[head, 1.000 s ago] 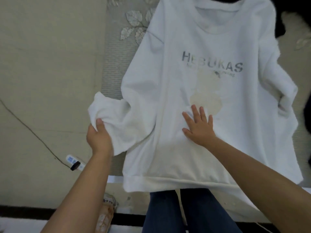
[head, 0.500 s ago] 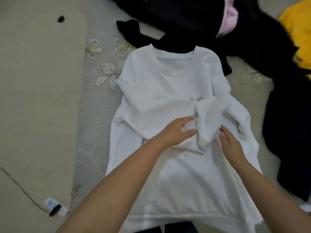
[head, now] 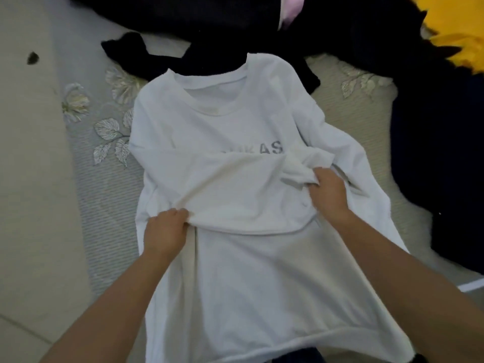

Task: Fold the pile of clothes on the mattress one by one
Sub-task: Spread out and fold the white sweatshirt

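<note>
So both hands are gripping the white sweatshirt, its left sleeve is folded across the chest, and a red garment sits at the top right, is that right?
Not quite: the garment at the top right is yellow, not red, as the head view shows. The rest holds: the left hand and right hand grip the white sweatshirt, with a sleeve folded across its chest.

Both forearms reach forward — left grip and right grip curled, pinching cloth.

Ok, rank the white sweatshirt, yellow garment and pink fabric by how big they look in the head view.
1. white sweatshirt, far the largest
2. yellow garment, cut off by the frame edge
3. pink fabric, only a sliver showing

True sizes stay unsure.
</note>
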Tool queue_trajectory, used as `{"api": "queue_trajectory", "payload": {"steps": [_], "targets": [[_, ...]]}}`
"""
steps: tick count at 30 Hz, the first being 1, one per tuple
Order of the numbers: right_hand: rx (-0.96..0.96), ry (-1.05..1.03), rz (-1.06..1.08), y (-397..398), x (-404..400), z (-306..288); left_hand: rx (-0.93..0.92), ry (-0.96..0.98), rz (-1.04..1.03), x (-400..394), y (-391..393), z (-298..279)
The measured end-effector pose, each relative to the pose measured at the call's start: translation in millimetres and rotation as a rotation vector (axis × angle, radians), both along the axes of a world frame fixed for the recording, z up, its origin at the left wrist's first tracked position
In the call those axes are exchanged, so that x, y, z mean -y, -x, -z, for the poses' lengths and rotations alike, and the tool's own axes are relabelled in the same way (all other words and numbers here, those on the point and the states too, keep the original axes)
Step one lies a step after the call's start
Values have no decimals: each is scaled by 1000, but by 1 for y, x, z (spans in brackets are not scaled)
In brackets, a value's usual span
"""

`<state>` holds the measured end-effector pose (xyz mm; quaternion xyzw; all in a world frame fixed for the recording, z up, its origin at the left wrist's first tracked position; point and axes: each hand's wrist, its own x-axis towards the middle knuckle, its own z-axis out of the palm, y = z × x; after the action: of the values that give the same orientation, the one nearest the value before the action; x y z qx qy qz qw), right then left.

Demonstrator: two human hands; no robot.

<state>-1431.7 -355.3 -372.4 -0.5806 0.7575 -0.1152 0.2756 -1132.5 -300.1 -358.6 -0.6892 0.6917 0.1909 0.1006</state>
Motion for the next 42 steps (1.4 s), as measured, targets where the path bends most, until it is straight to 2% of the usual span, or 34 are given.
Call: {"api": "queue_trajectory", "payload": {"steps": [1, 3, 5, 6, 7, 9, 10, 11, 12, 13, 15, 17, 19, 22, 24, 26, 28, 30, 31, 32, 33, 35, 37, 38, 42], "targets": [[186, 92, 136, 5, 6, -9, 12, -1, -90, 6, -7, -2], [463, 257, 378, 17, 12, -27, -23, 138, -157, 12, -21, -8], [599, 248, 553, 30, 0, -28, -5, 246, 8, 9, -27, -15], [561, 137, 616, 37, -11, -23, -15, 230, 129, 3, -28, -16], [490, -58, 678, 41, -23, -18, -23, 130, 218, -4, -27, -14], [372, -577, 736, 44, -46, -13, 6, -130, 345, -19, -22, -11], [310, -799, 670, 42, -55, -15, 5, -185, 387, -23, -21, -9], [231, -935, 552, 40, -59, -18, 0, -203, 393, -23, -19, -7], [148, -968, 406, 39, -59, -22, -21, -201, 370, -17, -18, -5], [74, -901, 252, 37, -55, -24, -9, -187, 355, -9, -17, -6], [-41, -567, -5, 32, -38, -27, -54, -63, 298, 14, -14, -9], [-101, -242, -166, 19, -10, -30, -113, 116, 197, 44, -11, -9], [-170, -112, -325, 7, 21, -25, -68, 81, 89, 76, -13, -1], [-442, -266, -489, 1, 58, -12, 152, -121, 90, 111, -21, 16], [-658, -406, -560, 2, 73, -9, 281, -170, 161, 121, -29, 26], [-732, -435, -613, 7, 83, -9, 311, -162, 241, 134, -38, 27], [-626, -418, -649, 14, 88, -13, 165, -133, 268, 143, -49, 13], [-508, -386, -641, 19, 96, -19, -171, -138, 96, 148, -64, -5], [-473, -364, -630, 19, 101, -23, -259, -145, 48, 150, -72, -15], [-458, -342, -624, 18, 108, -26, -263, -156, 51, 152, -81, -21], [-462, -329, -623, 15, 116, -28, -193, -171, 89, 156, -89, -25], [-493, -337, -632, 3, 131, -31, 114, -223, 169, 167, -106, -28], [-479, -333, -631, -12, 146, -32, 378, -256, 153, 176, -122, -30], [-458, -316, -631, -21, 153, -32, 447, -251, 95, 180, -130, -30], [-474, -215, -592, -54, 186, -27, 397, -107, -227, 199, -156, -22]]}}
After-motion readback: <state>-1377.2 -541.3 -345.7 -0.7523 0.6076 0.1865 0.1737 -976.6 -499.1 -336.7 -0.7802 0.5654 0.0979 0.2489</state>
